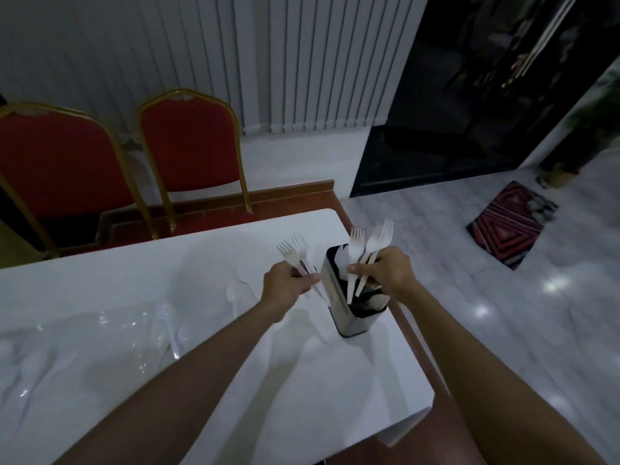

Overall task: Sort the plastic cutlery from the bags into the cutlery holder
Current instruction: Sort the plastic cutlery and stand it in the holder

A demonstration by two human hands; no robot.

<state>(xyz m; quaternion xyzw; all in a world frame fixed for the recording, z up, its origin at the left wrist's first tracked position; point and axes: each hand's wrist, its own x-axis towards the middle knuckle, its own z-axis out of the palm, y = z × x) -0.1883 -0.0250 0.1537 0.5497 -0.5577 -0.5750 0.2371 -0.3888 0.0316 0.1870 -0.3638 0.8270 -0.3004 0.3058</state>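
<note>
Beyond the white table [201, 260], two red chairs with gold frames [188, 146] side by side. Behind them pale vertical blinds [302, 62], and to the right a dark glass door [453, 112]. On the tiled floor at right, a red striped mat [510, 223]. Across the table's left part, crumpled clear plastic bags [127, 330] with white cutlery dimly visible inside, too blurred to tell the kinds. Near the left hand, a loose white spoon [236, 293] flat on the table.

At the table's right edge, upright, the metal cutlery holder [339, 313] — white pieces [342, 255] in its far compartment, spoon-like pieces [375, 302] low in the nearer one. Over its opening, the right hand [385, 270], fingers curled round a bunch of white forks [369, 243], tines up, handle ends down over the opening — part of the opening hidden behind them. Just left of the holder, the left hand [288, 283], clenched round a pair of forks [293, 251], tines up and tilted away.
</note>
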